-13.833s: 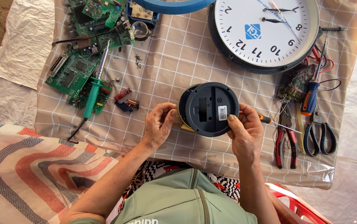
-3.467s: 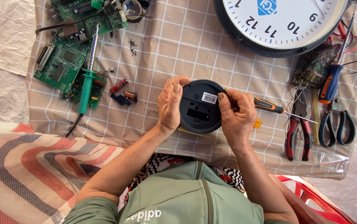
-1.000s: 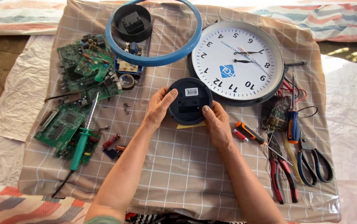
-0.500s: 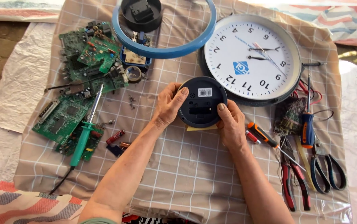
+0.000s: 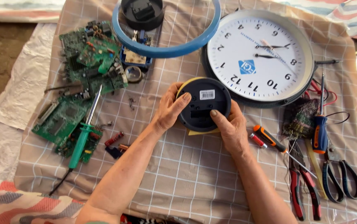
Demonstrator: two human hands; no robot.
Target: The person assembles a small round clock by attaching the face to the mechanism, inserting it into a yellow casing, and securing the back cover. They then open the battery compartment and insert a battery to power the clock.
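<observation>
From the head view, the left hand [image 5: 169, 111] and the right hand [image 5: 231, 126] both curl around a small round black clock [image 5: 204, 104], face down on the checked cloth [image 5: 178, 174], just below the big white wall clock [image 5: 258, 56]. Since half a second ago, the hands have hardly moved on it.

Two bare arms are seen coming up from the bottom edge. No sleeves are worn on them — both are uncovered from the elbows to the fingers. The left hand [image 5: 168, 112] and the right hand [image 5: 232, 128] are bare too — no gloves, rings or watch can be seen. The fingernails are kept short. Fine hairs can be made out along the forearms. Nothing more of the person's clothing can be told clearly.
</observation>
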